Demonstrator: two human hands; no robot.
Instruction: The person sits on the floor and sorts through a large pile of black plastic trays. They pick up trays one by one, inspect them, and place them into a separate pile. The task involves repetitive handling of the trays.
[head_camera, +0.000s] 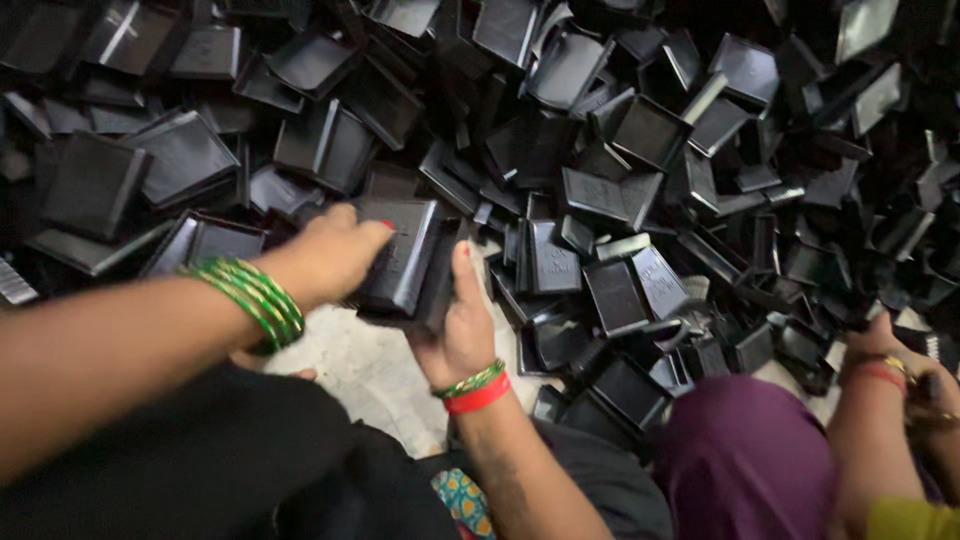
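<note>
— What are the two hands busy with?

— They share one small stack of shallow square black plastic trays (405, 260), nested together and tipped on edge. The left hand (330, 255), with green bangles (258, 300) at its wrist, lies over the stack's left side, its fingers (372, 232) curled onto the top face. The right hand (462, 320), with a red and green band (476, 390) at its wrist, presses against the stack's right edge, thumb straight up along it. So both sets of fingers are closed around the stack, holding it between them.

— And where does that stack sit?

— At the near edge of a great heap of loose black plastic trays (600, 150), which spreads away behind the stack and to its right. Trays of the heap lie every way: flat, tilted, upside down. Just below the stack a patch of pale speckled floor (365, 365) shows bare.

— Anyone else nearby?

— Yes. Right of the stack, low down, is a person with a purple cloth (745, 460) over the head, and beyond that a co-worker's hand (885, 345) with a red and gold bangle, resting at the heap's edge. I cannot tell whether that hand grips anything.

— What is nearest below the stack?

— Dark clothing (220, 460) across the lap of the person holding the stack.
</note>
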